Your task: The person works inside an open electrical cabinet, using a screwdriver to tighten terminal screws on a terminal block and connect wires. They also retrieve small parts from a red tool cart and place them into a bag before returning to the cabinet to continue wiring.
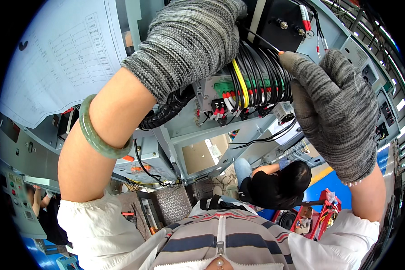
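Observation:
My left hand (193, 42), in a grey striped knit glove, reaches over the wiring at the top. Its fingers look curled, their tips hidden behind the hand. From beside it a thin dark wire (262, 38) runs to my right hand (337, 103), gloved alike. Thumb and fingers of the right hand are closed together around the wire's end, near an orange-coloured tip. Below and between the hands, a thick row of black wires (265, 74) with a yellow pair (240, 83) drops into a green terminal block (222, 86). Red and white sleeves mark many wire ends.
A paper wiring diagram (63, 54) hangs at the left. A black box with metal studs (279, 36) and loose ring-lug leads (307, 27) sit at the top right. A corrugated black conduit (166, 110) crosses under my left wrist. Below, a co-worker (279, 184) sits near a red tool rack (319, 216).

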`<state>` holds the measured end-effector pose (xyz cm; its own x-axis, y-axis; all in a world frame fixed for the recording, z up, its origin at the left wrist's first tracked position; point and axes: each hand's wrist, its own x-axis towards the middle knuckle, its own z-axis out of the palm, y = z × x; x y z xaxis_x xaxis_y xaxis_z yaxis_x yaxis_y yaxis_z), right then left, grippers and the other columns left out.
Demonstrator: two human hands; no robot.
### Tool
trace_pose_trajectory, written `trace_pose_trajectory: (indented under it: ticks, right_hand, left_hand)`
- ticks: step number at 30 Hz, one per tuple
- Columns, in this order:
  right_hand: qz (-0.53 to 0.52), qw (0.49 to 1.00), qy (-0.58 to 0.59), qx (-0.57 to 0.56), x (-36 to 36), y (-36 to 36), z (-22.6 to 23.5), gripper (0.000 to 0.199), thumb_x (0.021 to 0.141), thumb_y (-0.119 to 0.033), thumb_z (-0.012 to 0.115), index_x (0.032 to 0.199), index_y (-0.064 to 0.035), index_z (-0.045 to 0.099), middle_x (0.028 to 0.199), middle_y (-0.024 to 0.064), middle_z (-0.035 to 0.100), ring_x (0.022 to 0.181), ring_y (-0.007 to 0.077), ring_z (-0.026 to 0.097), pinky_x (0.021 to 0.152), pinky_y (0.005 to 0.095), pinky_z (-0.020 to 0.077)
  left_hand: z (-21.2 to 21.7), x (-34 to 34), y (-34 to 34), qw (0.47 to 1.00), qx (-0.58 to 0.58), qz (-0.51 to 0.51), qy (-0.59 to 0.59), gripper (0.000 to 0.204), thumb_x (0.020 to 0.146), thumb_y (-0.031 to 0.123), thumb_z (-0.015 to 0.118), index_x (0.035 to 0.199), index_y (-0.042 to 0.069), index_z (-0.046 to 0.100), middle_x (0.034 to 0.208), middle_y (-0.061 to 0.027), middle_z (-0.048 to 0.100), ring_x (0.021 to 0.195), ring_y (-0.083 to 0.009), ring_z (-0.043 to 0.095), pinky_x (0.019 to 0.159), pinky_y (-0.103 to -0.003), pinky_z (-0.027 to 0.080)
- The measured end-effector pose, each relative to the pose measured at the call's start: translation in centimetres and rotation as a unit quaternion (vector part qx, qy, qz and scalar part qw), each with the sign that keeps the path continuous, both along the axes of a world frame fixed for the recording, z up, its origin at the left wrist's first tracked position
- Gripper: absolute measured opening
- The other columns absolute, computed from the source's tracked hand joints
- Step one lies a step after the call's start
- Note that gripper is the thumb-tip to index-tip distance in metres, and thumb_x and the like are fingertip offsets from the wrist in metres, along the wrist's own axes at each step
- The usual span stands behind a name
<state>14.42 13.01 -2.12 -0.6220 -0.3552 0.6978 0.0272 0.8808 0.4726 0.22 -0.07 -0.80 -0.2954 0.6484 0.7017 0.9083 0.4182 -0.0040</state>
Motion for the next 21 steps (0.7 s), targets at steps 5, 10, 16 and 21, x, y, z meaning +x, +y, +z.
trace_pose_trajectory:
  ticks: [5, 10, 16, 21]
  right_hand:
    - [-0.038, 0.998, -0.032, 0.037, 0.6, -0.1, 1.2, 0.029, 0.077, -0.009, 0.067, 0.106, -0.0133, 0.065, 0.071, 0.0063, 0.053, 0.061, 0.0191, 0.056, 0.053, 0.0300, 0.0457]
    - [0.007, 1.000, 0.006, -0.003, -0.2, 0.0, 0.2, 0.028, 0.077, -0.010, 0.067, 0.105, -0.0136, 0.066, 0.077, 0.0083, 0.059, 0.063, 0.0205, 0.059, 0.054, 0.0299, 0.0477]
    - [-0.025, 0.988, 0.027, 0.148, 0.1, -0.7, 1.3, 0.028, 0.078, -0.010, 0.067, 0.105, -0.0143, 0.066, 0.084, 0.0116, 0.064, 0.071, 0.0246, 0.064, 0.060, 0.0316, 0.0515]
    - [0.028, 0.994, -0.087, -0.055, -0.2, 0.6, 1.5, 0.021, 0.087, -0.014, 0.058, 0.105, -0.0074, 0.064, 0.095, 0.0143, 0.066, 0.082, 0.0232, 0.066, 0.075, 0.0292, 0.0514]
  left_hand:
    - [-0.4, -1.3, 0.2, 1.000, 0.010, -0.029, 0.005, 0.029, 0.079, 0.016, 0.051, 0.103, 0.002, 0.061, 0.091, -0.0194, 0.058, 0.083, -0.0347, 0.060, 0.075, -0.043, 0.049]
    - [-0.2, -0.3, 0.1, 1.000, 0.009, -0.011, 0.004, 0.030, 0.079, 0.016, 0.051, 0.103, 0.002, 0.061, 0.091, -0.0193, 0.058, 0.082, -0.0344, 0.060, 0.075, -0.042, 0.049]
    - [-0.3, -0.3, 0.4, 1.000, 0.010, -0.008, 0.015, 0.030, 0.079, 0.016, 0.051, 0.104, 0.003, 0.061, 0.092, -0.0192, 0.058, 0.082, -0.0343, 0.061, 0.075, -0.043, 0.049]
    - [-0.4, -0.7, 0.4, 1.000, 0.003, 0.015, 0.019, 0.029, 0.079, 0.016, 0.052, 0.103, 0.004, 0.062, 0.093, -0.0193, 0.058, 0.083, -0.0346, 0.060, 0.075, -0.043, 0.049]
